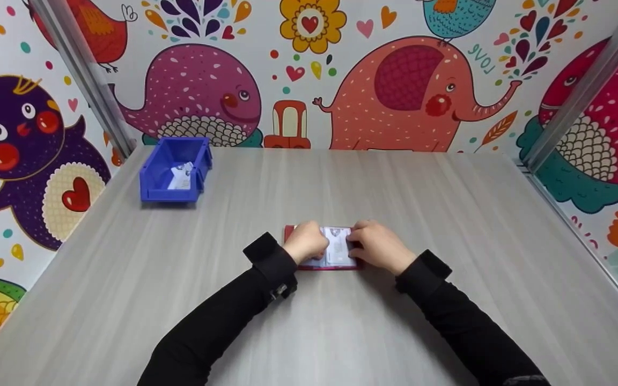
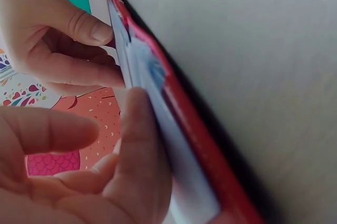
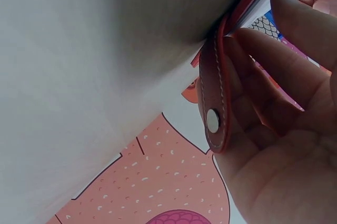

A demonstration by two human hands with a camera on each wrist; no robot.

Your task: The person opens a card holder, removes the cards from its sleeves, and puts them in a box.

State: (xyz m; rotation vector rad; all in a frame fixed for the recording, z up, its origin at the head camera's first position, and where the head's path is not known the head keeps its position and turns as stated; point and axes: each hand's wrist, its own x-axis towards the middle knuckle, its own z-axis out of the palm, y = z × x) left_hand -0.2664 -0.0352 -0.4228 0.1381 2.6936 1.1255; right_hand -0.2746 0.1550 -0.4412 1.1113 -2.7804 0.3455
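A red card holder (image 1: 344,267) lies spread on the table below both hands, clear sleeves facing up. One sleeve shows a white card (image 1: 337,247) with a small dark emblem. My left hand (image 1: 307,241) rests on the left page; in the left wrist view one of its fingers (image 2: 138,139) presses the sleeve while the thumb stands apart. At the right edge, my right hand (image 1: 381,245) pinches the holder between thumb and fingers. The right wrist view shows the holder's strap (image 3: 214,87) with a metal snap, hanging past the edge against the right fingers.
A blue bin (image 1: 167,194) stands at the back left of the table (image 1: 448,214), with white cards (image 1: 181,177) inside. Printed wall panels (image 1: 298,80) with cartoon animals close off the back and sides. Metal posts (image 1: 85,75) rise at the back corners.
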